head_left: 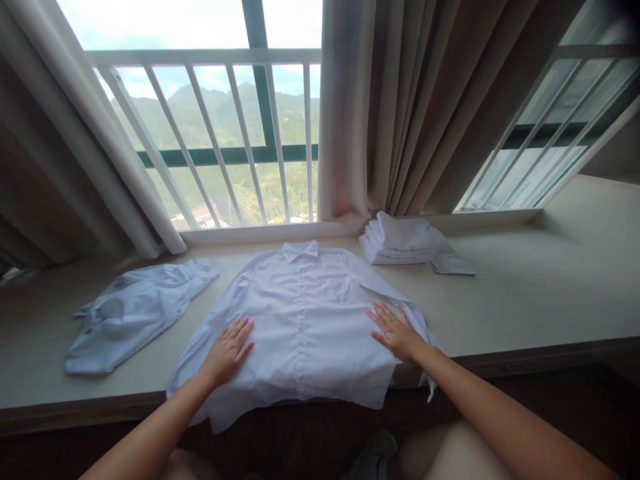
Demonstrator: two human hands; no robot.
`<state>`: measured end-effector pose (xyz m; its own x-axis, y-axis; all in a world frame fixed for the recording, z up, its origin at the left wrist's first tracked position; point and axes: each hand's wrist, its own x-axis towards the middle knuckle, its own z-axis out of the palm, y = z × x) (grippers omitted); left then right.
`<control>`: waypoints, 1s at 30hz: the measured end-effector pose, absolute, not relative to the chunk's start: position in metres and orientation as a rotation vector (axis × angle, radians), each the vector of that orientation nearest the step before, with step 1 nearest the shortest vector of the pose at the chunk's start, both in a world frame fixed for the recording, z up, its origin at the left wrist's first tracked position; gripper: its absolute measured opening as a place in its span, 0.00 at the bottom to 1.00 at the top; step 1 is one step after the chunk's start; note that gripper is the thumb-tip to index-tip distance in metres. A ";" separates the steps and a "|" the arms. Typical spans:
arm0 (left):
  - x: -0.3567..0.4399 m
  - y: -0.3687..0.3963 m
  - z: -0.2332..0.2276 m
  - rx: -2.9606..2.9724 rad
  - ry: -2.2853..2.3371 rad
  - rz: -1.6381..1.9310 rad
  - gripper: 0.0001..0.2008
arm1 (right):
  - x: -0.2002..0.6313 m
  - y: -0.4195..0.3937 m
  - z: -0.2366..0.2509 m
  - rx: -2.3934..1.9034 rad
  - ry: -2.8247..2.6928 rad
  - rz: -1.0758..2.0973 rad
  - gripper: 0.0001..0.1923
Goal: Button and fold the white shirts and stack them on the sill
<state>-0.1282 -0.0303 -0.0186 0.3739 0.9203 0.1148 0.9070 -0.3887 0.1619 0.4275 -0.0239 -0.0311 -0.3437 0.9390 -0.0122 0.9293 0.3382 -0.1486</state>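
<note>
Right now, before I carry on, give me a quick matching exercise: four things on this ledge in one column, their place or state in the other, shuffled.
Things:
1. white shirt
2. crumpled shirt
3. folded stack
4. left hand

Places or states:
A. piled by the curtain, far right of the spread shirt
B. flat, palm down, on the spread shirt's left side
C. spread flat, buttoned front up, hem over the ledge edge
D. lying bunched at the left

Pairs: 1-C, 2-D, 3-A, 4-B

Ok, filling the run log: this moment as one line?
left hand flat on white shirt | right hand flat on it | folded stack behind
</note>
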 end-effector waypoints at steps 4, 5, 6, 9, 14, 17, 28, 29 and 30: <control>-0.129 -0.034 0.004 2.399 1.896 0.338 0.27 | 0.415 -0.039 -0.004 -1.801 -2.239 0.179 0.30; -0.129 -0.041 0.009 2.335 1.995 0.377 0.27 | 0.407 -0.052 -0.002 -1.762 -2.122 0.184 0.28; -0.131 -0.049 0.014 2.256 2.087 0.418 0.26 | 0.399 -0.069 -0.002 -1.709 -1.991 0.214 0.26; -0.141 -0.083 0.018 1.896 2.241 0.456 0.22 | 0.373 -0.126 -0.022 -1.633 -1.496 0.447 0.21; -0.158 -0.142 -0.010 1.291 2.345 0.336 0.23 | 0.348 -0.175 -0.091 -1.719 -0.802 0.720 0.30; -0.155 -0.156 -0.028 1.147 2.324 0.477 0.28 | 0.347 -0.168 -0.112 -1.729 -0.781 0.797 0.32; -0.126 -0.169 -0.006 0.750 1.639 0.816 0.30 | 0.381 -0.159 -0.085 -1.586 -1.001 0.890 0.31; -0.121 -0.170 -0.002 0.714 1.576 0.813 0.29 | 0.386 -0.159 -0.081 -1.583 -1.016 0.873 0.30; -0.117 -0.169 0.001 0.697 1.529 0.802 0.29 | 0.391 -0.159 -0.078 -1.582 -1.033 0.858 0.29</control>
<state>-0.1168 -0.1694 0.0010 -0.1070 0.8085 -0.5787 -0.0169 0.5805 0.8141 0.3911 -0.1593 -0.0778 0.3790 0.9249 -0.0317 0.2007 -0.1156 -0.9728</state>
